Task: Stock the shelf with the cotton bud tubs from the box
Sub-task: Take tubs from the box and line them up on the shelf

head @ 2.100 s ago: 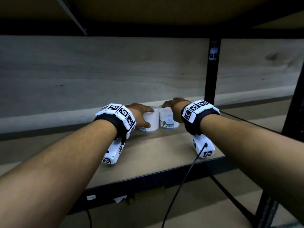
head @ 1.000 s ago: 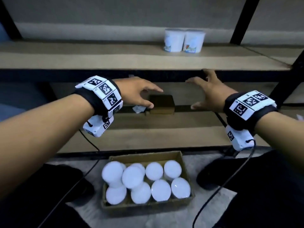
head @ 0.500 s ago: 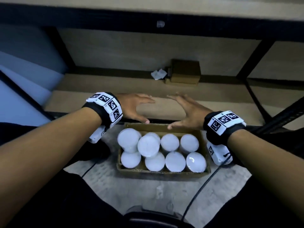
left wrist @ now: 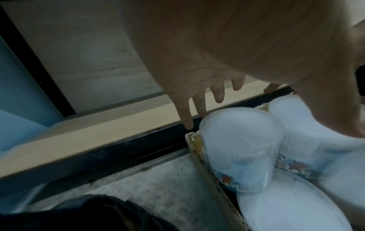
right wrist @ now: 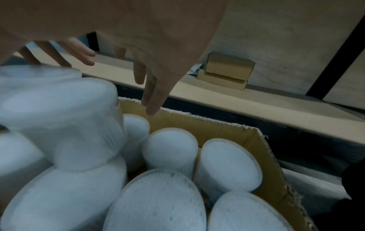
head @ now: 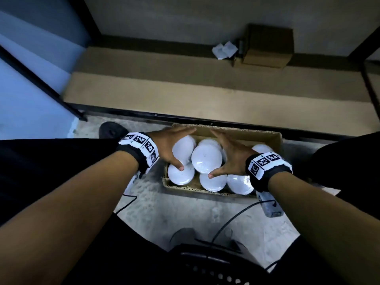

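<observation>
An open cardboard box (head: pixel 274 140) stands on the floor in front of the bottom shelf, holding several white-lidded cotton bud tubs. Two tubs stand higher than the others: a left tub (head: pixel 185 148) and a middle tub (head: pixel 206 159). My left hand (head: pixel 174 145) lies over the left tub (left wrist: pixel 239 140) with fingers straight and spread, the thumb toward me. My right hand (head: pixel 226 155) is at the right side of the middle tub (right wrist: pixel 59 117), fingers straight, thumb near its front. Neither hand curls round a tub. The box rim (left wrist: pixel 209 179) (right wrist: pixel 227 129) shows in both wrist views.
The bottom shelf board (head: pixel 185 95) runs just behind the box, with a small brown carton (head: pixel 267 46) and crumpled white paper (head: pixel 224 50) at its back. Black uprights stand at both sides. Cables (head: pixel 236 217) trail over the floor; a shoe (head: pixel 111 130) is left of the box.
Both hands left two tubs on the upper shelf and came down to the box on the floor. They now bracket the two raised tubs. The head view tilted down.
</observation>
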A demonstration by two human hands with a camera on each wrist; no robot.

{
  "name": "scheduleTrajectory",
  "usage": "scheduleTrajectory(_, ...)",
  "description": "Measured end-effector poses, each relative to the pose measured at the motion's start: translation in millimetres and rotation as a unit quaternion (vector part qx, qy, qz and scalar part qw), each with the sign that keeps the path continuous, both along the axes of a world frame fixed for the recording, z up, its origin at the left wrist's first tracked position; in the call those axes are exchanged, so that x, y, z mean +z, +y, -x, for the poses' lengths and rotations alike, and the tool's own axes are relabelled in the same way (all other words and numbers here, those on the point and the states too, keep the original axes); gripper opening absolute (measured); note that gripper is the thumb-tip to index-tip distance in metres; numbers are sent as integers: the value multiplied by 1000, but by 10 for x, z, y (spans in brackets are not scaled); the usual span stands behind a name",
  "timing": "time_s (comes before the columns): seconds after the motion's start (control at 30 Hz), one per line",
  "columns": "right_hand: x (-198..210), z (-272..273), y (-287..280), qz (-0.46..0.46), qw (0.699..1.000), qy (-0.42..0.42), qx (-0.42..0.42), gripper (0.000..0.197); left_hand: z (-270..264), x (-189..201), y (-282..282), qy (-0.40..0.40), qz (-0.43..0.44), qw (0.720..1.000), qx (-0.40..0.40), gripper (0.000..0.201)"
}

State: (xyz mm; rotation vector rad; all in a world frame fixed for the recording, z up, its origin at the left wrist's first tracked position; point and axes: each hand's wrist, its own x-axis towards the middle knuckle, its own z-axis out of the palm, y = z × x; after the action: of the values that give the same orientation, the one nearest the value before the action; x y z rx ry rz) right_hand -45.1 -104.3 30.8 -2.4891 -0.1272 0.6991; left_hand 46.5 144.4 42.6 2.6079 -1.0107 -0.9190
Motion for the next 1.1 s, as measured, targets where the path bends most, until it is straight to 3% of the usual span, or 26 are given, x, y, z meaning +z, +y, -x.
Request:
scheduleTrajectory(0.27,-161,46,132,19,1000,5,23,138,25,-310,34,-13,-38,999,2,131)
scheduleTrajectory(0.57,-365,26,181,27,999,-26,28,127,-33,-508,74,-33,22,999,11,112)
scheduleTrajectory(0.77,-318,5,153,16,998,-52,27,111,-46,-536,84,-48,42,998,8,103)
scheduleTrajectory(1.1,-110,-18,17,31,999,-37,-20,118,-71,-359,37,-62,117,991,11,101)
